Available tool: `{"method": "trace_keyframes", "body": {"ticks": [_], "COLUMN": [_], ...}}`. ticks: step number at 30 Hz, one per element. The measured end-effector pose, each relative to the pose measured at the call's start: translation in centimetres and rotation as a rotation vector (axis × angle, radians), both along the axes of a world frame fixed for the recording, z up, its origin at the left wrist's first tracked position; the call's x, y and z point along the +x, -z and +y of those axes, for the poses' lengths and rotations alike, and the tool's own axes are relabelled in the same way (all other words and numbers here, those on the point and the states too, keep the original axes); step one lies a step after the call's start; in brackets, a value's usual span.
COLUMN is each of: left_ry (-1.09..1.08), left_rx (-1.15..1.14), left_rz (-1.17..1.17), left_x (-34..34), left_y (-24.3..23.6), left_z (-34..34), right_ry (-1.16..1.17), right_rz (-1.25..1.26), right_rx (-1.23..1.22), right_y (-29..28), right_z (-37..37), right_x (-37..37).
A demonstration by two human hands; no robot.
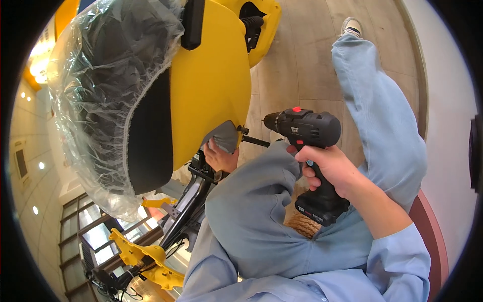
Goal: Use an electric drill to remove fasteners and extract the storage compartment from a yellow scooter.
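My right hand (pixel 329 168) is wrapped round the grip of a black cordless drill (pixel 312 128) with red switches. The drill's chuck points left, toward the yellow side panel (pixel 211 90) of a scooter. My left hand (pixel 221 157) is at the lower end of that panel, its fingers closed against a small grey plastic cover (pixel 225 137); part of the grip is hidden. Just right of the cover, a dark rod (pixel 255 141) sticks out near my knee.
The scooter's black seat (pixel 151 136) is wrapped in clear plastic film (pixel 90 100). Bare frame tubing (pixel 183 211) and loose-looking yellow body parts (pixel 146 259) with cables lie lower left. A white wall (pixel 448 100) runs along the right, beside the wood-plank floor (pixel 312 55).
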State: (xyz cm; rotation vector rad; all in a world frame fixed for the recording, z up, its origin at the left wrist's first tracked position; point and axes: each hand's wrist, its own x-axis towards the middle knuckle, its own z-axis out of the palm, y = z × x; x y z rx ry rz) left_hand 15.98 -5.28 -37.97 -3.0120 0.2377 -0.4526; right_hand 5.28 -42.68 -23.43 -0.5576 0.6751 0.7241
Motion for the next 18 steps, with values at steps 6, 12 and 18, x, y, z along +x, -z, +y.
{"method": "trace_keyframes", "body": {"ticks": [6,12,18], "left_ry": [-0.047,0.194,0.061], "left_rx": [0.141,0.014,-0.004], "left_rz": [0.210,0.048,0.196], "left_x": [-0.6,0.8,0.6], "left_y": [-0.2,0.7,-0.5], "left_z": [-0.2,1.6,1.1], "right_ry": [0.083,0.031,0.019], "right_rz": [-0.006,-0.037,-0.025], "right_rx": [-0.031,-0.014,-0.024], "right_y": [0.2,0.1,0.2], "right_z": [0.3,0.3,0.6], "right_x": [-0.1,0.2,0.3]}}
